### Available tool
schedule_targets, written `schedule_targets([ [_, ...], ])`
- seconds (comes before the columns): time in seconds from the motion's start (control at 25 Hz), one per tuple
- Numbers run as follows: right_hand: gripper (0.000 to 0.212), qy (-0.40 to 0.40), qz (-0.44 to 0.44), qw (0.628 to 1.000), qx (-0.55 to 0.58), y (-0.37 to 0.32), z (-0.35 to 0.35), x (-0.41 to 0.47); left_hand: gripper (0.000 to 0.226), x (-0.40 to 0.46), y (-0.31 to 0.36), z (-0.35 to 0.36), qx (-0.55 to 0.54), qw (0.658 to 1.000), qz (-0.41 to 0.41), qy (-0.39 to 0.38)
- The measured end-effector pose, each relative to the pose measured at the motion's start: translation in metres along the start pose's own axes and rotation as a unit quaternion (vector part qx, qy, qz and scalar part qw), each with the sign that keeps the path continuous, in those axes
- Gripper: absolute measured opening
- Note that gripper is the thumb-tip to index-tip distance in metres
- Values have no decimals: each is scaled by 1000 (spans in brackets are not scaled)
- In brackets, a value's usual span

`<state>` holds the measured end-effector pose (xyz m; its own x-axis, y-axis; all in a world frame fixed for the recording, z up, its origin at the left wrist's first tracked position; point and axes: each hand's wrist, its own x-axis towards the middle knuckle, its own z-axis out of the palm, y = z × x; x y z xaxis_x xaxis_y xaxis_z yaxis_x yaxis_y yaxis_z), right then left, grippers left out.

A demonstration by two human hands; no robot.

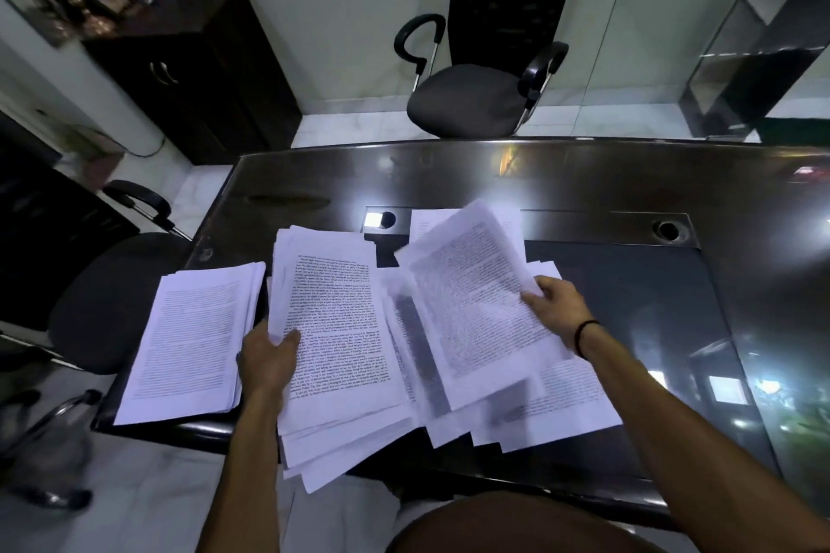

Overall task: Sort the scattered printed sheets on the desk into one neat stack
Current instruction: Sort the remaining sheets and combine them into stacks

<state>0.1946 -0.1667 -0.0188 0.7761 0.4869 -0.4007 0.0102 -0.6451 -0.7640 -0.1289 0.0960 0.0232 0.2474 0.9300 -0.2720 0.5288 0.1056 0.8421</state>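
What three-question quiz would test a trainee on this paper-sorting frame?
1. True or false: the left hand grips the middle bundle of sheets.
2. What is the right hand holding? A) a pen B) a blurred raised sheet C) nothing
3. Where does the squared-up pile lie on the desk?

Key: 1 true. 2 B. 3 At the left end, beside the middle bundle.
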Motion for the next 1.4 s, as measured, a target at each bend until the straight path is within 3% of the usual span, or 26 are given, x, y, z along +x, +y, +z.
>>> schedule_targets([
  [0.12,14,-44,-5,990,136,-25,10,-3,34,8,15,1,-4,1000,8,-4],
  [0.44,22,-185,-64,978,67,-93,112,-40,30,24,10,6,-183,964,-89,-170],
  [0.56,24,-188,-68,979,46,-93,137,-44,36,25,-2,2,-247,944,-139,-171],
  [0.64,28,-197,-55,978,27,-88,148,-42,17,22,-12,2,-210,963,-103,-135],
  [0.72,31,-196,-40,980,14,-82,147,-37,25,20,-18,0,-182,972,-106,-103],
  [0.84,62,-82,-15,982,-171,-63,127,-21,34,27,-22,-11,-160,978,-119,-65],
  [0.92,95,-19,81,950,-301,-46,106,-18,39,38,-29,-22,-160,979,-123,-38],
  [1.04,120,-37,176,923,-340,-24,82,-21,42,48,-34,-33,-170,977,-130,-22],
  [1.12,112,-57,183,914,-358,-16,75,-17,43,53,-32,-34,-160,978,-129,-19],
  [1.24,62,-58,137,905,-398,-23,68,-3,41,60,-24,-33,-139,983,-116,-16],
  [1.32,29,-40,48,892,-448,-45,57,2,39,64,-14,-33,-103,991,-86,-8],
  [1.4,23,-19,-87,849,-521,-80,41,6,38,69,2,-31,-42,998,-36,0],
])
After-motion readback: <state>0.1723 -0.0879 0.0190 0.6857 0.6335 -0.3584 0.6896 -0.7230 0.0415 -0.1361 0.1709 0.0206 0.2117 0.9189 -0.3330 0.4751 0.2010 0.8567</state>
